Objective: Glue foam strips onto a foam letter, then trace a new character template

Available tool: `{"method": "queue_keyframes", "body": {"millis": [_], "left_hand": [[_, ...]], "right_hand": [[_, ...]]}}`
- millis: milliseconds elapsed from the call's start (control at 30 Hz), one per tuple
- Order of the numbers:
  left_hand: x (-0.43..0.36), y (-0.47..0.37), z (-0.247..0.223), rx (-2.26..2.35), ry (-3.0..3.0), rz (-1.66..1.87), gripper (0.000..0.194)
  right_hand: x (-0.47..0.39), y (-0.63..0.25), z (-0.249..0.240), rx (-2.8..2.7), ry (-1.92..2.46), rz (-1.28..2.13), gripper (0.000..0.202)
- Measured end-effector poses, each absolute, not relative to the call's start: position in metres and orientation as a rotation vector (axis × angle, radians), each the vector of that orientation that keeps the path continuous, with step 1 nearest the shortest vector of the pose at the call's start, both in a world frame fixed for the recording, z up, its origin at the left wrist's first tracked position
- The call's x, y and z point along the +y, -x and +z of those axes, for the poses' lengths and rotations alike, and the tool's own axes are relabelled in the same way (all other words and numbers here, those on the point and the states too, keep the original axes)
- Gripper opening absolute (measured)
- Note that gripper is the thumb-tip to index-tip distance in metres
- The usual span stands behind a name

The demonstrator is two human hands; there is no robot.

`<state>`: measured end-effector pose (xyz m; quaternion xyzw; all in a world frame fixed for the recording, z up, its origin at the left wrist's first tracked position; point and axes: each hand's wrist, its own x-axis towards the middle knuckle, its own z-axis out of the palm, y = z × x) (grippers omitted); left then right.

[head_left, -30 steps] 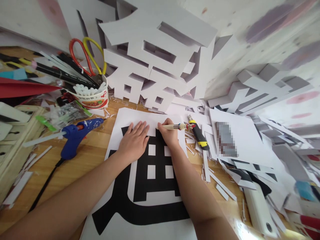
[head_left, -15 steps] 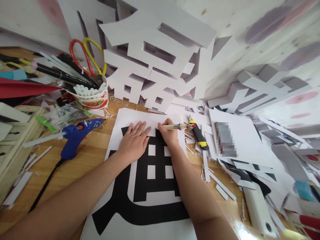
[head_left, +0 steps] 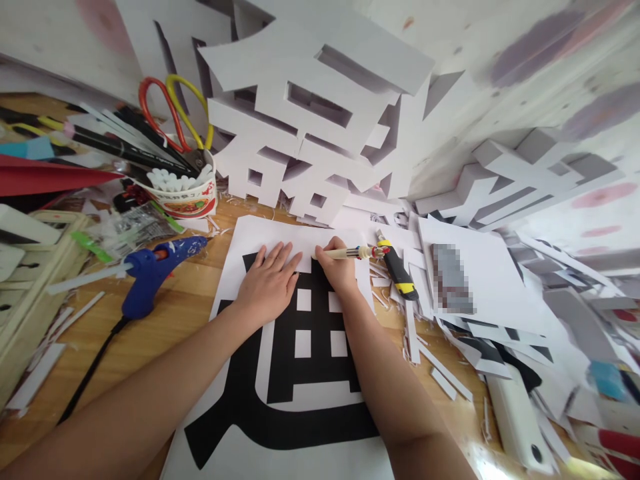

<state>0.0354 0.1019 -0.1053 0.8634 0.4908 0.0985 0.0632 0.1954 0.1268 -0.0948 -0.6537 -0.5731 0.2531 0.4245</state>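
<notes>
A white sheet [head_left: 250,233] lies on the wooden table, and on it a black character shape [head_left: 280,360] with square openings. My left hand [head_left: 269,287] rests flat, fingers spread, over the upper left of the black shape and the white sheet. My right hand [head_left: 339,267] is closed round a cream multi-colour pen [head_left: 355,253], whose clicker end points right. The pen's tip is near the top of the black shape, mostly hidden by my fingers. A black and yellow utility knife [head_left: 397,270] lies just right of my right hand.
On the left are a blue hot glue gun [head_left: 145,273] with its cord and a paper cup [head_left: 185,200] holding scissors [head_left: 175,113], pens and white sticks. Large white cut-out characters [head_left: 310,113] stand behind. Paper scraps [head_left: 440,373] and a pixelated rectangle [head_left: 453,279] are at right.
</notes>
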Motion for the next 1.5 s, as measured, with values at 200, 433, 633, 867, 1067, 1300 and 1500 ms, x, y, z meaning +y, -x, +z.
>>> {"method": "queue_keyframes", "body": {"millis": [200,433,633,867,1067,1300,1500], "left_hand": [[0.1022,-0.0355,-0.1052,1.475,-2.6,0.293,0.048],[0.1024,-0.0351,-0.1064,1.47,-2.592,0.314,0.048],[0.1022,-0.0354,-0.1055,1.477,-2.598,0.303,0.048],[0.102,-0.0355,-0.1053,1.474,-2.585,0.309,0.048],[0.1023,-0.0354,-0.1058,1.473,-2.597,0.306,0.048],[0.1025,-0.0354,-0.1057,1.484,-2.608,0.301,0.048],[0.1024,-0.0351,-0.1061,1.48,-2.618,0.299,0.048]], "right_hand": [[0.1262,-0.1952,-0.0934,-1.43,1.633,0.641,0.027],[0.1254,-0.1946,-0.0924,-1.448,1.639,0.635,0.027],[0.1252,-0.1946,-0.093,-1.46,1.637,0.618,0.028],[0.1252,-0.1955,-0.0945,-1.463,1.629,0.623,0.027],[0.1261,-0.1952,-0.0949,-1.461,1.633,0.627,0.027],[0.1254,-0.1949,-0.095,-1.465,1.611,0.637,0.028],[0.1254,-0.1951,-0.0946,-1.469,1.639,0.609,0.026]]}}
